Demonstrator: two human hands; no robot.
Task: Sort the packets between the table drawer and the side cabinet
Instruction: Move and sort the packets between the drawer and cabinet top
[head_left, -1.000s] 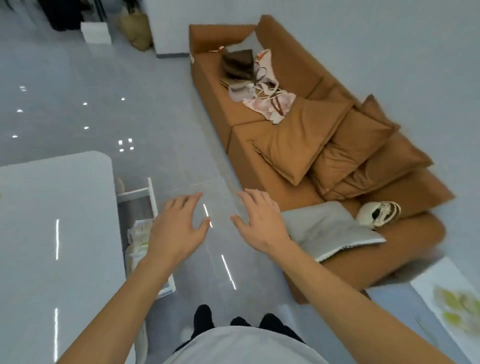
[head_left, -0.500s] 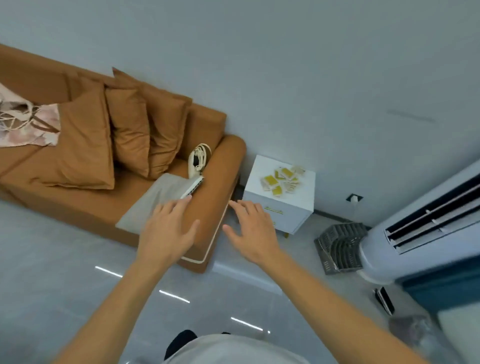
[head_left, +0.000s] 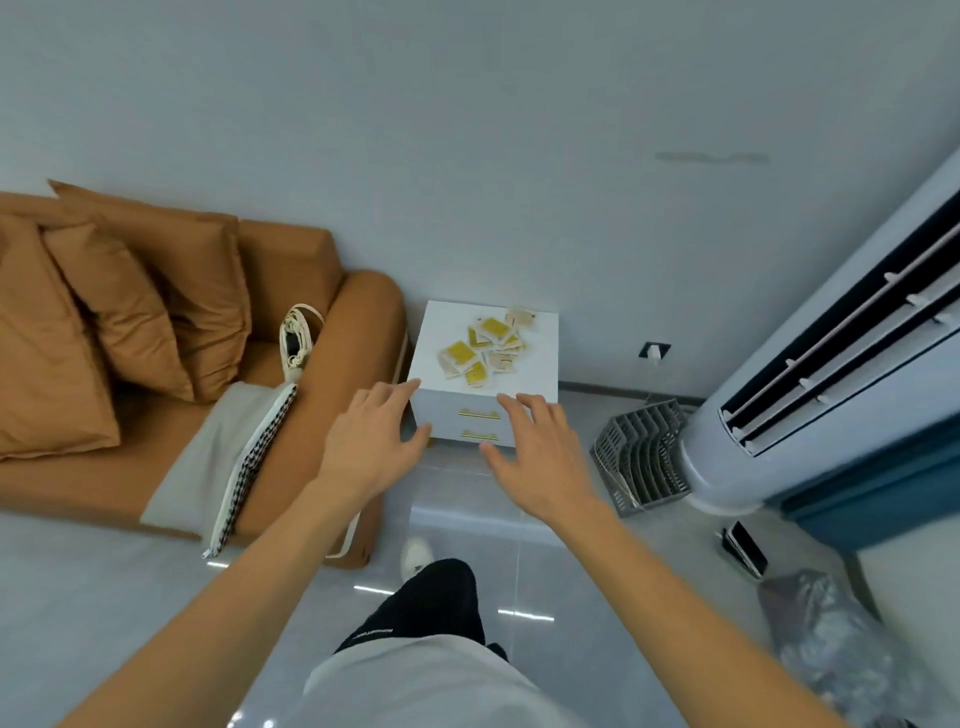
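Closer now than a moment ago, the side cabinet (head_left: 488, 415) with its scattered packets (head_left: 483, 348) fills the centre, and the left hand (head_left: 374, 441) and right hand (head_left: 535, 457), fingers spread and seemingly empty, reach to gather them.

White side cabinet (head_left: 431, 338) with gold drawer handles (head_left: 479, 414); yellow-and-cream packets (head_left: 480, 345) on top. Sofa (head_left: 358, 312) is seen in orange-brown, a houndstooth black-white cushion edge (head_left: 254, 452), grey file rack (head_left: 641, 457), black trousers (head_left: 436, 603).

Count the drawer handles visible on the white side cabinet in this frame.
2. Both are gold bars on the side cabinet front: the upper handle on the top drawer, the lower handle just beneath it. The hands cover the front's edges, so another could be hidden.
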